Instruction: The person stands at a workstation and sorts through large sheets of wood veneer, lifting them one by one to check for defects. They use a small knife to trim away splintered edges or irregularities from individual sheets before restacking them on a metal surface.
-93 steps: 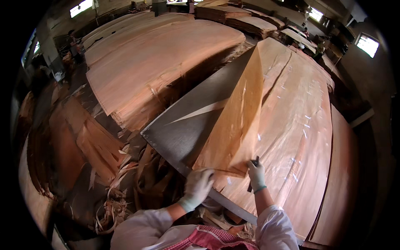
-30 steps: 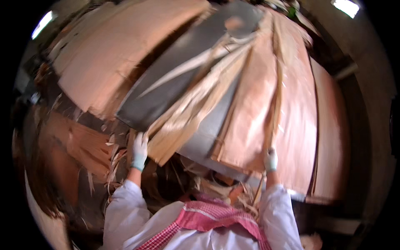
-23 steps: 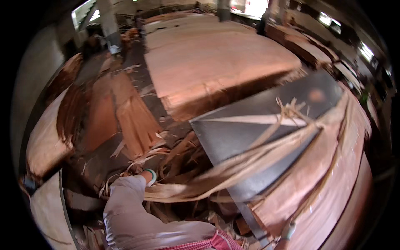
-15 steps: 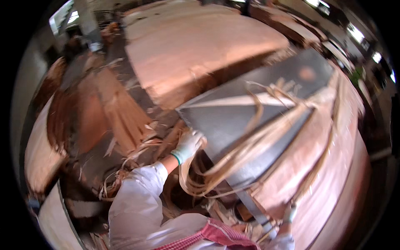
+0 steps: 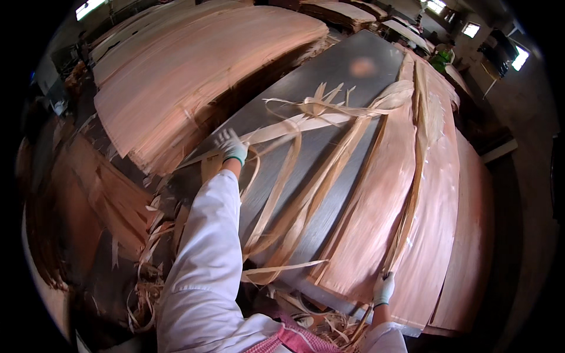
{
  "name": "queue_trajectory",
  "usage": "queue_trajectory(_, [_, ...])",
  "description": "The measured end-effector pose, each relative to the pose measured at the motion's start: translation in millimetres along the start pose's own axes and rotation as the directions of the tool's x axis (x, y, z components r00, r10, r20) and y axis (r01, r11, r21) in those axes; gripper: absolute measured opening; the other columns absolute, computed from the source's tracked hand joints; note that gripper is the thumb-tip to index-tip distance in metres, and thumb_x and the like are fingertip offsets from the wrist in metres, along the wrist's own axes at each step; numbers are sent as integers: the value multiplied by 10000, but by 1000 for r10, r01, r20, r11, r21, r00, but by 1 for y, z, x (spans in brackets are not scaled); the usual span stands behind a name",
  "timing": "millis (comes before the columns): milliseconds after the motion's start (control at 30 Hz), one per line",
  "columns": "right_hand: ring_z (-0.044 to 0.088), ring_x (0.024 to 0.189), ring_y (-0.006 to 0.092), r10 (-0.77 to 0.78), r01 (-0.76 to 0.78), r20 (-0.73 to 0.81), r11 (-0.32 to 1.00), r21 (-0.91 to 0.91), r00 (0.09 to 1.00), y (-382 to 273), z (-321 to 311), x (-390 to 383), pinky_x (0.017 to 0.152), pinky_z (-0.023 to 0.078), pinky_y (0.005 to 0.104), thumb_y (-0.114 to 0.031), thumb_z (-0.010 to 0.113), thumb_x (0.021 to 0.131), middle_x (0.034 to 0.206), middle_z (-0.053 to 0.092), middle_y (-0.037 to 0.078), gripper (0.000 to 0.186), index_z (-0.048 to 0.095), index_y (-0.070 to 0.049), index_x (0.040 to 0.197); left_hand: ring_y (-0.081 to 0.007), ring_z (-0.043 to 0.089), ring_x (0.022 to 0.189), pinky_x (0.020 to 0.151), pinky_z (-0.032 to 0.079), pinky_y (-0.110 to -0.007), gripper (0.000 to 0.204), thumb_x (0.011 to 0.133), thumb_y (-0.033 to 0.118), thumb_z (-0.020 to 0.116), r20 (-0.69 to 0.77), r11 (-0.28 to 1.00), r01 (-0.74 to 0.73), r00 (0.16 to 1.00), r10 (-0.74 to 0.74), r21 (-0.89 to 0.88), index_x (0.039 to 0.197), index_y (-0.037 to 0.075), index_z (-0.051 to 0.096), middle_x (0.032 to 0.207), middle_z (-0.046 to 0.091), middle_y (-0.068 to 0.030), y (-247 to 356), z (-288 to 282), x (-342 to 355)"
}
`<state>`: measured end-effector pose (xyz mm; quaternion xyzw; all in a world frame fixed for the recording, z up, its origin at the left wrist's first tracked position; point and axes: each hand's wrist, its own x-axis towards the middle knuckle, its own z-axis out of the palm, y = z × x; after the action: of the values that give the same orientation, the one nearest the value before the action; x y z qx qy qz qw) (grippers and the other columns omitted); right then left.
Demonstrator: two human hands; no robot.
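My left hand (image 5: 231, 145), in a white glove, reaches over the grey metal sheet (image 5: 315, 203) toward its far-left edge, fingers spread and slightly blurred, beside loose pale strips (image 5: 288, 126) lying across the metal. A bundle of long veneer strips (image 5: 318, 200) runs diagonally down the sheet. My right hand (image 5: 384, 287), also gloved, is low at the right with fingers closed around the near end of a narrow strip (image 5: 415, 197); a small dark bit at the fingers cannot be made out. That strip lies along pink veneer sheets (image 5: 435, 235) patched with small white tabs.
A tall veneer stack (image 5: 206, 70) stands behind at the left. Torn sheets (image 5: 100, 194) and scraps (image 5: 147, 294) cover the lower left. More stacks (image 5: 338, 15) line the back, where a person in green (image 5: 441, 57) is at the right.
My left hand has let go of the strips it held near the lower-left edge and moved forward over the metal with fingers spread. The strips now lie flatter. The view has swung rightward.
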<state>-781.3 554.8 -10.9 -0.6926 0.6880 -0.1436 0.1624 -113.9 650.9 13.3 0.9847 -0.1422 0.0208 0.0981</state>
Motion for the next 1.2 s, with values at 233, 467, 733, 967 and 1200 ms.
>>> queue_trajectory(233, [625, 766, 443, 74, -79, -36, 987, -140, 997, -12, -4, 4, 682, 488, 517, -273, 593, 873, 806, 646, 214, 222, 526, -70, 932, -342, 427, 1288, 1088, 304, -486, 654, 919, 520, 461, -154, 853, -510, 856, 493, -108, 1277, -24, 533, 1394, 464, -217, 83, 44, -74])
queue_trajectory(467, [626, 780, 449, 105, -114, -68, 982, -148, 992, -17, -6, 2, 699, 470, 535, -296, 566, 884, 821, 657, 213, 218, 523, -89, 937, -384, 393, 1289, 1095, 151, -637, 731, 806, 550, 601, -137, 719, -642, 763, 631, -265, 1321, 54, 450, 1346, 487, -207, 164, 17, -273])
queue_trajectory(733, [649, 806, 405, 129, -131, -20, 985, -113, 991, -1, -5, 6, 777, 436, 534, -347, 551, 883, 854, 680, 179, 254, 546, -108, 969, -266, 556, 827, 730, 455, -419, 141, 895, 182, 554, 405, 656, 187, 892, 198, -732, 986, 86, 602, 885, 565, -123, 43, -20, -242])
queue_trajectory(967, [646, 817, 422, 98, -100, -23, 991, -84, 995, -13, -14, 1, 798, 442, 558, -327, 544, 881, 842, 673, 208, 243, 549, -100, 966, -284, 569, 1014, 891, 469, -369, 384, 857, 148, 621, 125, 993, 113, 985, -117, 40, 1219, 35, 558, 1068, 573, -139, -310, -78, -317])
queue_trajectory(1200, [636, 810, 440, 60, -59, 38, 998, -9, 997, -10, -19, 9, 741, 466, 544, -322, 551, 879, 850, 669, 219, 254, 547, -87, 975, -339, 498, 1163, 1001, 397, -411, 497, 825, 230, 655, 588, 944, 152, 750, -302, 291, 1246, -7, 534, 1214, 541, -202, -394, -56, -388])
